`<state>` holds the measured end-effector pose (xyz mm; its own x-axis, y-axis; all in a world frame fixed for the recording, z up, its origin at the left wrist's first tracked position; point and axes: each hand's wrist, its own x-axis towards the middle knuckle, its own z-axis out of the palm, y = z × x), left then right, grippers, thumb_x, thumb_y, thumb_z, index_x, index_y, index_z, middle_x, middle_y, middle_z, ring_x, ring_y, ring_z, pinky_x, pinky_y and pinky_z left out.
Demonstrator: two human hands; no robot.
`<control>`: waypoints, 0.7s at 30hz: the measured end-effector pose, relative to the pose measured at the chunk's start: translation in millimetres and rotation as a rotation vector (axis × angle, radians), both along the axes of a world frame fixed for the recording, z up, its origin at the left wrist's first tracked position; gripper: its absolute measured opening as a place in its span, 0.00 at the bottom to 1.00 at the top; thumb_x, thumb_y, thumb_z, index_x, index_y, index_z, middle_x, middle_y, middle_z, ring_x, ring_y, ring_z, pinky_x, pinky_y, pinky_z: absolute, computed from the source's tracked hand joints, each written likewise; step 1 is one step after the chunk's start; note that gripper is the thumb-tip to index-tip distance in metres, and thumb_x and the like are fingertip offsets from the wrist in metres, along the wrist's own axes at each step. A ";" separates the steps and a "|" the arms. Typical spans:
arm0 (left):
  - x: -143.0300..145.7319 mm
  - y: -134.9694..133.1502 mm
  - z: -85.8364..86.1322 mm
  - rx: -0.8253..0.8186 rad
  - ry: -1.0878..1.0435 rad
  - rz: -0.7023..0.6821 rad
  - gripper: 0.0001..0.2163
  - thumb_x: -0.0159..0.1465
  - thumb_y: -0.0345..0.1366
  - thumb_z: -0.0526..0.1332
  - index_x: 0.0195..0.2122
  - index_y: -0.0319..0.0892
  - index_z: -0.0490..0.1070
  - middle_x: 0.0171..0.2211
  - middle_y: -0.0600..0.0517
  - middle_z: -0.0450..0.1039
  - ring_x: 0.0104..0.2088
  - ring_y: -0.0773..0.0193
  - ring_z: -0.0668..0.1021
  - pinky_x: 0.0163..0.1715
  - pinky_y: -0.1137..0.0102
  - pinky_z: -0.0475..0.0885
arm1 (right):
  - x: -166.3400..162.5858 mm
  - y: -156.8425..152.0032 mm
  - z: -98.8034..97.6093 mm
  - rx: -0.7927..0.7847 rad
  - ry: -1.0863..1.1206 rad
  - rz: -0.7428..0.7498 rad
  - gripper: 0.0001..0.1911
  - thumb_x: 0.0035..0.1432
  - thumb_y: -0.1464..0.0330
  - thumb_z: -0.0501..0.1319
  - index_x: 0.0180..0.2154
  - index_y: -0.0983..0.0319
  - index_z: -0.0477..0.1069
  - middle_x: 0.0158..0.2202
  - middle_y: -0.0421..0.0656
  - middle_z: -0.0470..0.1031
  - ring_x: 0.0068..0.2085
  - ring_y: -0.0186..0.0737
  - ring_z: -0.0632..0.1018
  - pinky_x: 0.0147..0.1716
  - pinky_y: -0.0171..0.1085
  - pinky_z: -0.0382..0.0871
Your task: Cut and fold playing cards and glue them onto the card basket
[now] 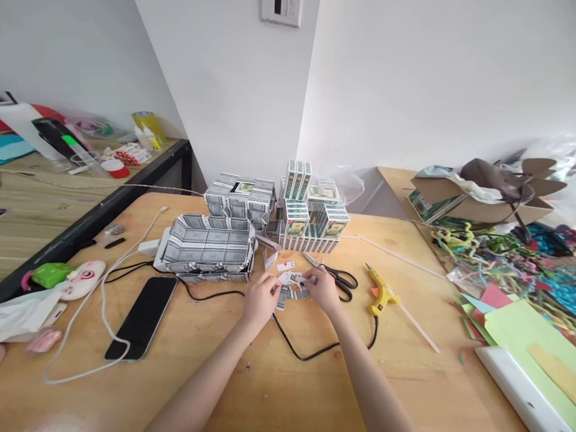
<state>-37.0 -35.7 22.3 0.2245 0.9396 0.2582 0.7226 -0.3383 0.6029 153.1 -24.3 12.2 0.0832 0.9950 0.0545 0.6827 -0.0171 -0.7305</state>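
Observation:
My left hand point(261, 298) and my right hand point(323, 289) are close together over the table, fingers pinched at small cut playing card pieces point(285, 278). More pieces, some showing a patterned back point(282, 295), lie between and below the fingers. One card piece with a red mark point(286, 266) lies just beyond. Black-handled scissors point(344, 281) lie beside my right hand, blades partly behind it. Behind my left hand stands an open tray shape built of playing cards point(211, 246). A few folded cards point(270, 252) stand next to it.
Stacked green-and-white card boxes point(294, 225) and a card-covered block point(243, 201) stand at the back. A yellow glue gun point(382, 292) lies right, its black cord point(306, 359) looping in front of my hands. A phone point(143, 318) and white cable point(103, 294) lie left; coloured paper point(526, 336) right.

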 end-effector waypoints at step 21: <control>-19.3 -9.5 6.7 -0.112 -0.031 -0.014 0.10 0.53 0.27 0.59 0.37 0.43 0.71 0.39 0.50 0.70 0.40 0.60 0.74 0.40 0.66 0.70 | -36.9 0.6 19.8 -0.124 -0.242 0.311 0.07 0.44 0.78 0.58 0.26 0.61 0.71 0.28 0.44 0.73 0.33 0.40 0.72 0.31 0.33 0.60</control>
